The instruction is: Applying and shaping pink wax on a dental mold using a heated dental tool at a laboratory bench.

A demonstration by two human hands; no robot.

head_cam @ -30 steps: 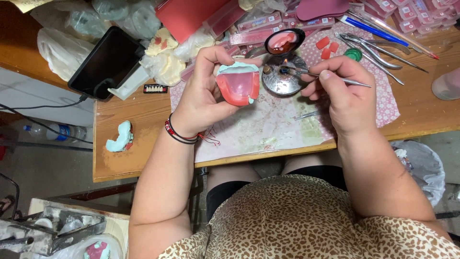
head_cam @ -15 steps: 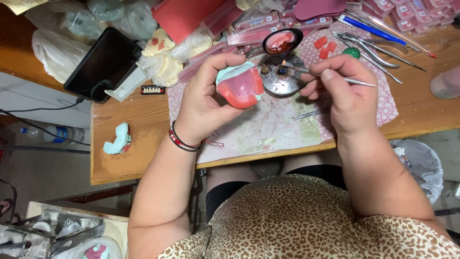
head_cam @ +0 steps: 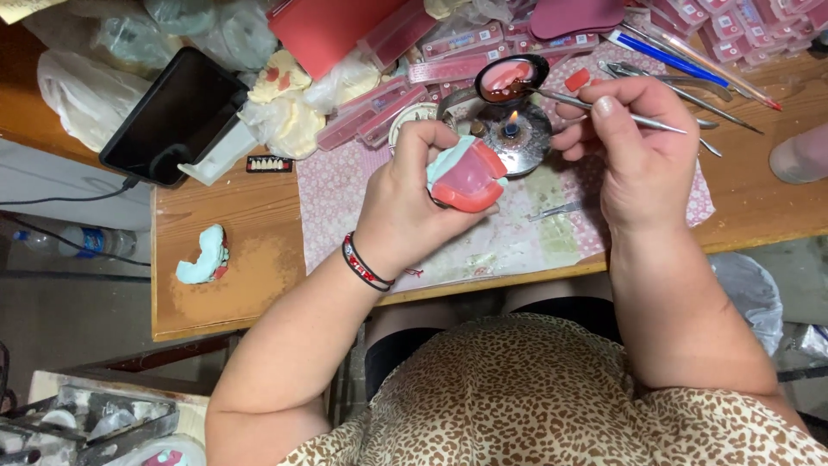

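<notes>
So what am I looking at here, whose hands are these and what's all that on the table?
There is no machine here: a person wears a camera on the head, looking down at their own two bare hands. The left hand holds a pink and pale blue dental model. The right hand holds a thin metal tool, its tip reaching into a small spoon of red wax above a little flame. On the wooden table lie a patterned cloth, a dark tablet, a second model, pink boxes and more metal tools.
</notes>
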